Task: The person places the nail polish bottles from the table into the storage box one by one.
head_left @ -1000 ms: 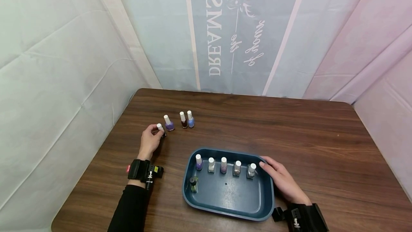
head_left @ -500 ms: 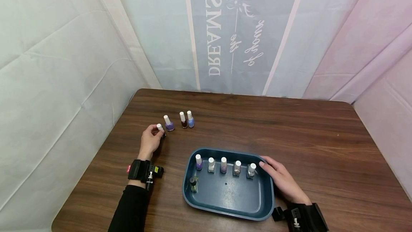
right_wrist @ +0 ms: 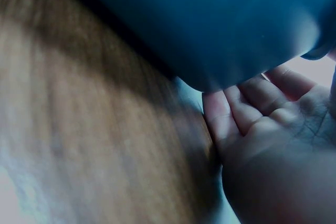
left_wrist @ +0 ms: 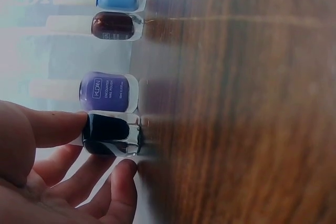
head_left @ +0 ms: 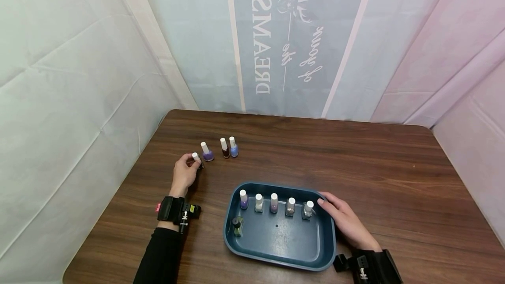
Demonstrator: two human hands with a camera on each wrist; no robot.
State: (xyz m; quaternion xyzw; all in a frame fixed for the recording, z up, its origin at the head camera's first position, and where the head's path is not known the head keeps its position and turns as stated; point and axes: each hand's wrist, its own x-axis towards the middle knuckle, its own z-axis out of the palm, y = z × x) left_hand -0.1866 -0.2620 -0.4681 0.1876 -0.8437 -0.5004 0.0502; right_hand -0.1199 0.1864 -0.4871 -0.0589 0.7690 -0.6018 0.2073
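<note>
My left hand [head_left: 184,174] pinches a dark nail polish bottle [left_wrist: 107,132] by its white cap, thumb on one side and fingers on the other. The bottle stands at the table's left, close beside a purple nail polish bottle [left_wrist: 107,92]. Farther along are a dark brown bottle [head_left: 225,149] and a light blue one [head_left: 234,149], both white-capped and upright. My right hand [head_left: 349,221] holds the blue tray [head_left: 281,263] at its far right corner, thumb over the rim and fingers against the outer wall, as the right wrist view shows.
Inside the tray, several white-capped polish bottles [head_left: 274,205] stand in a row along the far wall. A dark-capped olive green bottle [head_left: 237,227] is near the left wall. The wooden table [head_left: 375,157] reaches back to a printed curtain [head_left: 300,91].
</note>
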